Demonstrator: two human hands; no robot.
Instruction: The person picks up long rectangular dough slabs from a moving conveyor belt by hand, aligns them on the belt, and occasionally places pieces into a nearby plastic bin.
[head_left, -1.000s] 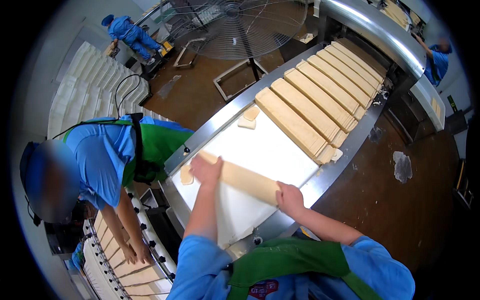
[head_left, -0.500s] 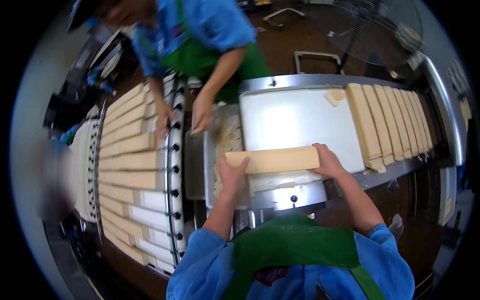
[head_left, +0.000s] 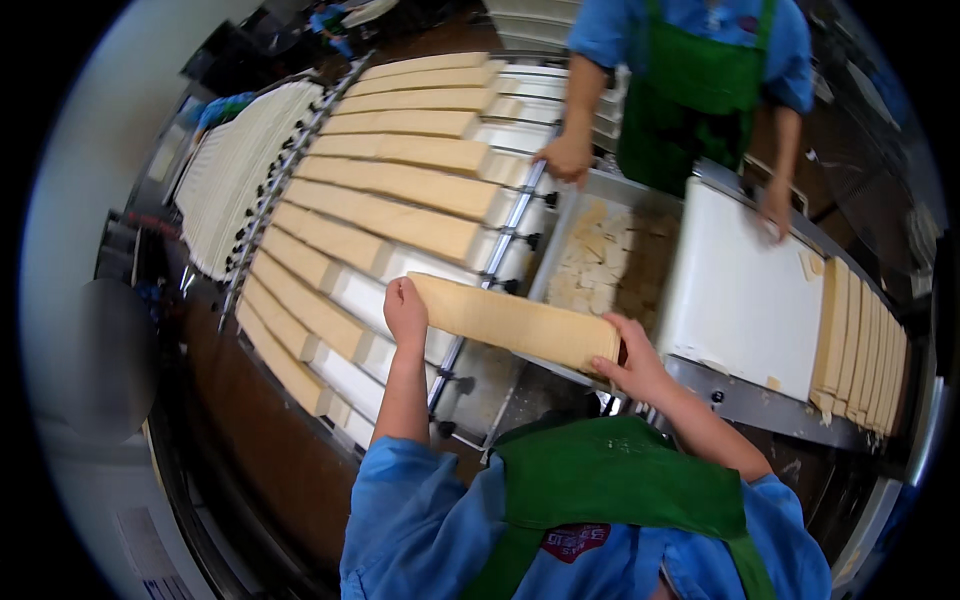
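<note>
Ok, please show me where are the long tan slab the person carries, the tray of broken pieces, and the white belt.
long tan slab (head_left: 515, 323), head view, middle of its top face.
tray of broken pieces (head_left: 578, 208), head view, its metal left rim.
white belt (head_left: 735, 290), head view, bare middle of its surface.

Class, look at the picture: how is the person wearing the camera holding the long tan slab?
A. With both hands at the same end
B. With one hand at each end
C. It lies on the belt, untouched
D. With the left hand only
B: the left hand grips one end of the long tan slab and the right hand grips the other end.
</note>
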